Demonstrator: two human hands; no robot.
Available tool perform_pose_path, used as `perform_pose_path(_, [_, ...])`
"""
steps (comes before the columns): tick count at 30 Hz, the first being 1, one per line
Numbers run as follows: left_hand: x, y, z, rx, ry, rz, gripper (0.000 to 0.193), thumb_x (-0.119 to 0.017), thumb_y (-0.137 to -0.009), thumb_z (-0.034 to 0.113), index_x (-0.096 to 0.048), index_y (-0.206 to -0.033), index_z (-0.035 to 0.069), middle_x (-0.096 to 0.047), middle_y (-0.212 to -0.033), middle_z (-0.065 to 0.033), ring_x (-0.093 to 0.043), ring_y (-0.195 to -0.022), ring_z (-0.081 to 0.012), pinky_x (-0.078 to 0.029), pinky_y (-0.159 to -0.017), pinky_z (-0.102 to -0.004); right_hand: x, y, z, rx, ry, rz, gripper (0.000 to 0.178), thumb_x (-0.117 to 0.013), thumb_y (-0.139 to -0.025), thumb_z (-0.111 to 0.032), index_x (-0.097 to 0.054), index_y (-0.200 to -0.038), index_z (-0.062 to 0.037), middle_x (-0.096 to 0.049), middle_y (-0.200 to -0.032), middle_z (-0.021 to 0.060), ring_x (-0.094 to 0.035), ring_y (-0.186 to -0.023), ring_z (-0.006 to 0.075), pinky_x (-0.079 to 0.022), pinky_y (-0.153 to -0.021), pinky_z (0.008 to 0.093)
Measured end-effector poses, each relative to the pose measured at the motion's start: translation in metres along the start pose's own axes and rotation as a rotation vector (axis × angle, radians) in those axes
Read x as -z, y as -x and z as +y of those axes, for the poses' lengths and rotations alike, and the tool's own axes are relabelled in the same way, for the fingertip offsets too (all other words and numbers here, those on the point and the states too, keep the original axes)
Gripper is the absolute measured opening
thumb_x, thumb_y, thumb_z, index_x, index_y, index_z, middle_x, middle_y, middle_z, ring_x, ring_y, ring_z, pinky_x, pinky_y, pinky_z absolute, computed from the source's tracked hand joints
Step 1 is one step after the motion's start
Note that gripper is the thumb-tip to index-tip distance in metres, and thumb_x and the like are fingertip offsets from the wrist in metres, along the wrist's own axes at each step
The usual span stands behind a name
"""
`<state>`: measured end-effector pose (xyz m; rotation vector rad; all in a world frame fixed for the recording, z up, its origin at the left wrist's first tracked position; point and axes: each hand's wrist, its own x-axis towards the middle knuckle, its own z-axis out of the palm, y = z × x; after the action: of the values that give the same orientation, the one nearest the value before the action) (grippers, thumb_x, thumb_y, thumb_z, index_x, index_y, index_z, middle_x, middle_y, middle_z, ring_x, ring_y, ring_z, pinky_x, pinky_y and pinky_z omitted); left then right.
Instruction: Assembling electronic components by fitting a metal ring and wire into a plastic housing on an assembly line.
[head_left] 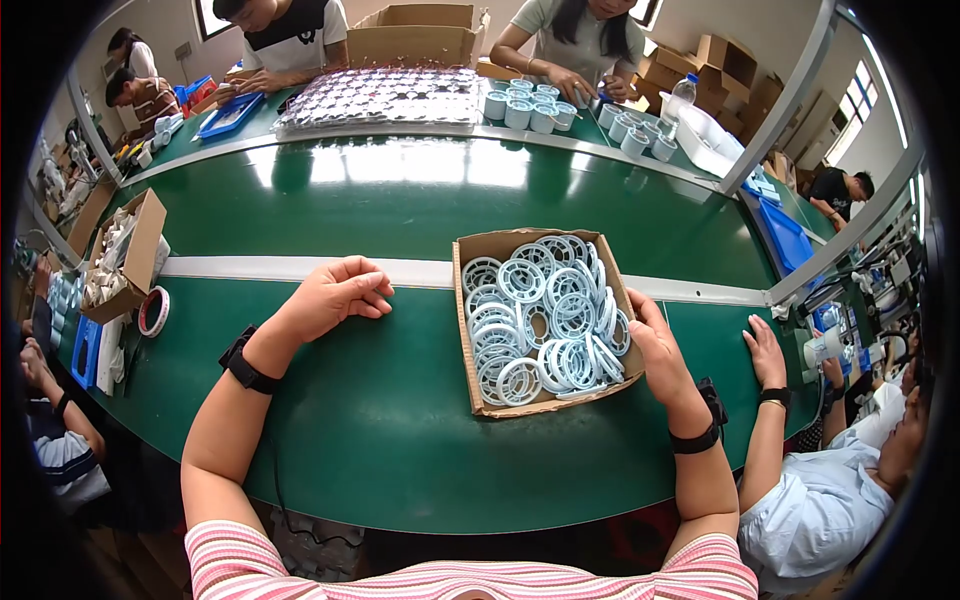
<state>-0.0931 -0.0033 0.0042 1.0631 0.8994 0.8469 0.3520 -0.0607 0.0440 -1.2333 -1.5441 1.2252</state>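
Observation:
A shallow cardboard box [464, 345] stands on the green work surface in front of me, filled with many light blue plastic rings [573, 315] with spoked middles. At the box's right wall, my right hand [652, 345] grips the edge, its fingers partly hidden by the cardboard. To the left of the box, apart from it, my left hand [345, 297] hovers over the green surface near the white strip. Its fingers are curled in and the thumb lies against them; nothing shows in them.
A white strip [400, 272] crosses the green table [390, 440]. At left stand a cardboard box of white parts [112, 265] and a tape roll [154, 312]. A co-worker's hand [765, 352] rests at right. Across sit light blue cups [518, 112] and a tray of small parts [380, 98].

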Motion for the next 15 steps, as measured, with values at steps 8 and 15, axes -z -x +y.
perform_pose_path(8, [-0.0004, -0.0007, 0.0005, -0.001, 0.002, -0.004, 0.02, -0.06, -0.105, 0.019, -0.064, -0.113, 0.001, -0.069, -0.105, -0.0089, -0.072, -0.091, -0.016, -0.06, -0.082, -0.0265, 0.0015, -0.0006, -0.0025, 0.003, 0.0, -0.006, 0.055, -0.043, -0.1, -0.019, -0.038, -0.149, 0.0061, -0.049, -0.144, 0.0145, -0.047, -0.132, 0.0199, -0.035, -0.115, 0.0334])
perform_pose_path(15, [-0.0019, -0.0006, 0.0009, -0.003, -0.008, 0.005, 0.02, -0.06, -0.105, 0.019, -0.065, -0.112, 0.001, -0.069, -0.104, -0.0083, -0.072, -0.09, -0.0155, -0.06, -0.082, -0.0264, 0.0017, -0.001, -0.0029, 0.014, 0.003, -0.012, 0.055, -0.043, -0.1, -0.019, -0.038, -0.148, 0.0062, -0.049, -0.144, 0.0145, -0.047, -0.132, 0.02, -0.034, -0.115, 0.0333])
